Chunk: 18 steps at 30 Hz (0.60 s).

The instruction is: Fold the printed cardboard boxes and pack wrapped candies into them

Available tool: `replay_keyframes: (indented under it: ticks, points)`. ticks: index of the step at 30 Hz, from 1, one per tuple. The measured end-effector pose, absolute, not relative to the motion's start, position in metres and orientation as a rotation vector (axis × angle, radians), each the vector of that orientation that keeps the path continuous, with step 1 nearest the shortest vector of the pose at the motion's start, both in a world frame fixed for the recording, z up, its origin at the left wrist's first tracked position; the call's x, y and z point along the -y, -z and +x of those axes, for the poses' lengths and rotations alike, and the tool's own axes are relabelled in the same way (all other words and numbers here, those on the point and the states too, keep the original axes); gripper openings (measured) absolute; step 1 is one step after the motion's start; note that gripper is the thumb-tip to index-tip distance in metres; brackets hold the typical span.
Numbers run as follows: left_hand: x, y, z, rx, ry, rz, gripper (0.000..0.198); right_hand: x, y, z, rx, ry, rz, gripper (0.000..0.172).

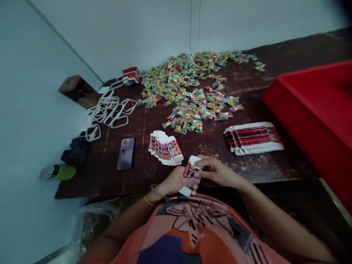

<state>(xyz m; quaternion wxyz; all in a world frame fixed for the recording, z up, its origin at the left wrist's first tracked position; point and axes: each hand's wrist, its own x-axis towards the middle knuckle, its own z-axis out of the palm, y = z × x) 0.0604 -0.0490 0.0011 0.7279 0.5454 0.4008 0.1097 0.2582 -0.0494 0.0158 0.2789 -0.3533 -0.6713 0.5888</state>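
Observation:
A small printed carton [192, 176], red and multicoloured with white end flaps, is held close to my body at the table's front edge. My left hand [177, 180] grips its left side, thumb across the front. From the right, my right hand [213, 169] pinches it near the upper flap. Just beyond my left hand lies a fanned row of similar flattened cartons [165, 148]. Farther right is a longer stack of flat cartons [253, 138], red and white, lying in an overlapping row.
Many small clear packets of coloured candy [189, 88] spread across the back of the dark table [110, 176]. A red bin [302, 106] stands at right. On the left are a phone [126, 154], white loops [110, 110], a brown box [79, 91], a green bottle [59, 172] and dark cloth [74, 151].

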Motion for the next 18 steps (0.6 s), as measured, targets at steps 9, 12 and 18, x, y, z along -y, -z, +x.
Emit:
replay_keyframes:
  ticks: [9, 12, 18]
  points:
    - [0.077, 0.009, 0.057, -1.172, -0.649, 1.405, 0.055, 0.095, 0.005, 0.25, 0.951, -1.73, -1.179, 0.049]
    - [0.079, 0.0, 0.051, -1.075, -0.527, 1.594, 0.041, 0.101, 0.015, 0.252, 0.488, -2.041, -1.037, 0.031]
    - [0.08, -0.012, 0.054, -1.082, -0.57, 1.452, 0.018, 0.099, 0.024, 0.243, 0.22, -2.299, -0.974, 0.028]
